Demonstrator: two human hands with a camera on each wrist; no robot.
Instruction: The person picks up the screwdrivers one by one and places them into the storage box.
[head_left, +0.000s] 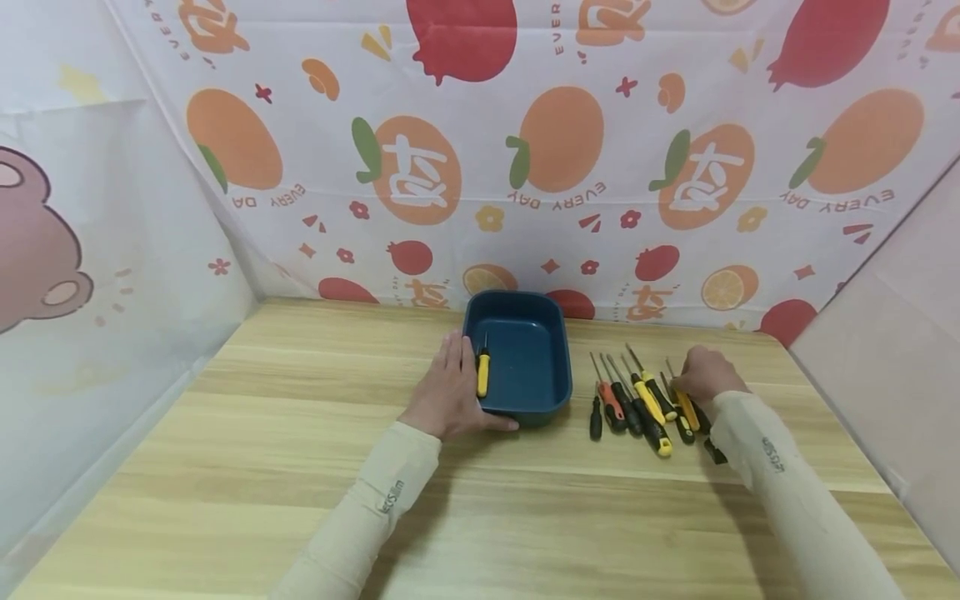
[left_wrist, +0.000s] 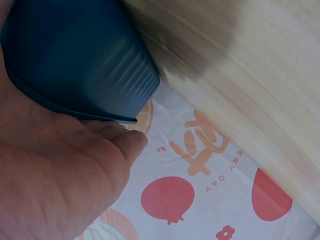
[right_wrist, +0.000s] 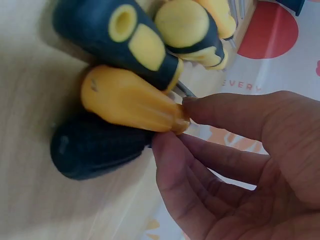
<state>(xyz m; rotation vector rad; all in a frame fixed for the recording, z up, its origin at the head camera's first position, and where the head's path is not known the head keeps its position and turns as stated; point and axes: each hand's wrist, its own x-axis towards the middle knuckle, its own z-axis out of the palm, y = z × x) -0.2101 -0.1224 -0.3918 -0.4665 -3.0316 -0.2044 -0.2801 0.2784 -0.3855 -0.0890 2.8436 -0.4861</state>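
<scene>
My left hand [head_left: 450, 392] rests against the left side of a dark blue box [head_left: 525, 367], its fingers straight along the rim and its thumb at the near wall. In the left wrist view, the fingers lie beside the box's rim [left_wrist: 45, 102]. Inside the box, along its left wall, lies a yellow-handled screwdriver [head_left: 483, 372]. My right hand [head_left: 705, 375] pinches another yellow-handled screwdriver [right_wrist: 127, 97] near the neck of its handle, between thumb and finger. Against that handle lie a black-handled screwdriver [right_wrist: 95, 145] and a black-and-yellow one [right_wrist: 120, 37].
Several more screwdrivers lie in a row between the box and my right hand, among them a red-and-black one [head_left: 612, 407] and a small black one [head_left: 596, 418]. Behind the wooden table [head_left: 300, 433] hangs a fruit-printed cloth [head_left: 480, 167].
</scene>
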